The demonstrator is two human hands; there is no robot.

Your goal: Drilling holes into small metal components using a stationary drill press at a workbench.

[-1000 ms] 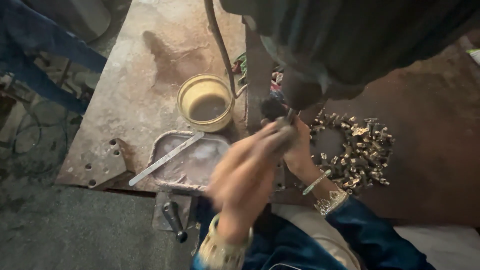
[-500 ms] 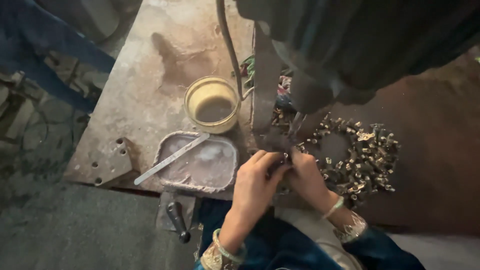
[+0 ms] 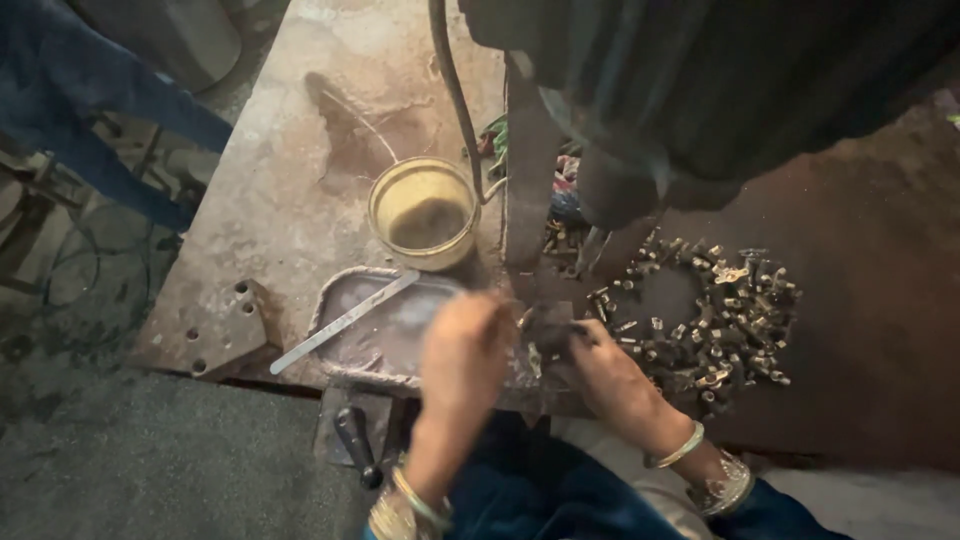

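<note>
My left hand (image 3: 462,360) hovers blurred over the right end of a shallow metal tray (image 3: 340,345), fingers curled toward a small dark metal piece (image 3: 548,328). My right hand (image 3: 612,375) grips that piece from the right, just below the dark machine head (image 3: 700,90). Whether the left hand also pinches the piece is not clear. A flat metal strip (image 3: 340,322) lies slanted across the tray's left rim.
A round yellow bowl of liquid (image 3: 424,212) stands behind the tray. Several small metal parts (image 3: 710,320) form a heap at the right. A metal bracket with holes (image 3: 222,330) lies at the table's left corner, a black handle (image 3: 356,445) below the edge.
Both hands have come down from near the machine head to the table's front edge. My left hand has moved left over the tray end.
</note>
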